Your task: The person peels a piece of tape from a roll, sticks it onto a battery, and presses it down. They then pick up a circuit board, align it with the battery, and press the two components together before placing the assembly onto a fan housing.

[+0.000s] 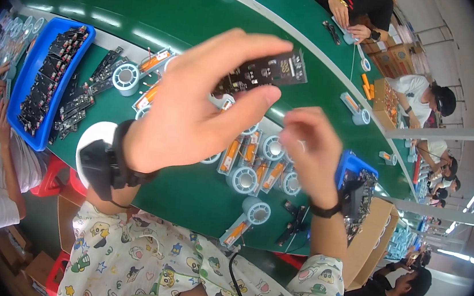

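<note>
Closest of all, the left fingers (pixel 247 46) are spread into a wide C, the index along the upper edge and the thumb along the lower, and have hold of a dark circuit board (pixel 259 72) that lies in the gap between them, its paler end jutting out to the right past the tips. A grip like this is best kept on the long edges, light and even, off the small raised parts on the face; too hard a squeeze could flex the board, too slack a one could let it twist. Just right of and below the thumb, the right fingers (pixel 303 126) are loosely curled and blurred, apart from the board; nothing shows in them, though I cannot tell whether something is hidden in the palm. They would serve well as a steady second support, kept clear of the components. Beneath both sets of fingers, a crowd of pale blue fan units (pixel 243 179) with orange strips lies on the green counter (pixel 179 202), so a slow, raised path over them would be safer. Below the right fingers are dark leads (pixel 294 220); to their right, a small blue tray (pixel 351 160) of dark parts. Well left of the left fingers are loose boards (pixel 76 111), and beyond them a long blue tray (pixel 34 141) full of similar ones. Farthest off, above and to the right, a co-worker's hands (pixel 339 11) are busy at the counter's far side.
</note>
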`<state>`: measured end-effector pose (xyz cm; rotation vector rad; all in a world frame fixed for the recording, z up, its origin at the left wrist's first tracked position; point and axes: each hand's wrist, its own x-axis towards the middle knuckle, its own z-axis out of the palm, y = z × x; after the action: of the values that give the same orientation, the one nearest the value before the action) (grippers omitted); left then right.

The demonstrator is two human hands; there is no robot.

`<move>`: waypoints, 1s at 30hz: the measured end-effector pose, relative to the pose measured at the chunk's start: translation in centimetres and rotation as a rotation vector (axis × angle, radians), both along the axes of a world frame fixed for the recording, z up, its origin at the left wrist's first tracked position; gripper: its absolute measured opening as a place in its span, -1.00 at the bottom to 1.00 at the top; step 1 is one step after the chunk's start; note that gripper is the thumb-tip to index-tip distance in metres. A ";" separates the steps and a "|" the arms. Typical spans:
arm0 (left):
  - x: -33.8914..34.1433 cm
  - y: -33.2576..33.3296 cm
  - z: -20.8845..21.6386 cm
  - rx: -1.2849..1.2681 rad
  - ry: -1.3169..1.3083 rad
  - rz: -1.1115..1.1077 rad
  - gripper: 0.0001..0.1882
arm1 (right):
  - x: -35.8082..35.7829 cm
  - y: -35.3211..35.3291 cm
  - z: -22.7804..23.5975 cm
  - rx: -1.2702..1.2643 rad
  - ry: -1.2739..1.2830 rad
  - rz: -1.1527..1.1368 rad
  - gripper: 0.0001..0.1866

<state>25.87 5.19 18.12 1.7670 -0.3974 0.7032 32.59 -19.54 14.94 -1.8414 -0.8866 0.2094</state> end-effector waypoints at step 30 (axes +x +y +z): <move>-15.3 -2.4 -10.1 0.042 0.588 -0.014 -0.66 | -7.5 -4.8 -0.7 -0.047 -0.040 -0.269 -0.80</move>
<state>10.59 2.81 8.04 1.9100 -0.0227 0.1429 25.06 -24.33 14.27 -1.9923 -0.6565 0.0254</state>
